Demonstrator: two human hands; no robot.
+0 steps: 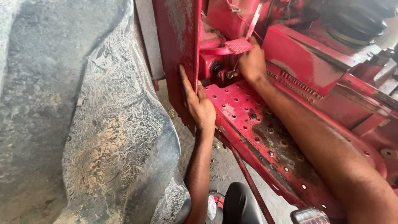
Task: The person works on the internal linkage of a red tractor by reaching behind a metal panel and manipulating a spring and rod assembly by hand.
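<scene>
Spanner (pixel 230 73), thin grey metal, sits far centre at a dark round fitting (pixel 215 68), pinched in the curled right hand (pixel 251 63). Left hand (pixel 198 101) lies flat, fingers spread, against an upright red painted panel (pixel 178 49). Near right, a perforated, rust-worn red footplate (pixel 265 137); left, a dusty, cracked rubber tyre (pixel 103 137).

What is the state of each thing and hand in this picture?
left hand: flat, pressing the edge of the red panel
right hand: closed on a small metal tool
perforated red footplate: rusty, paint worn
large tyre: caked with dried mud
pedal: unpressed by hand
</scene>
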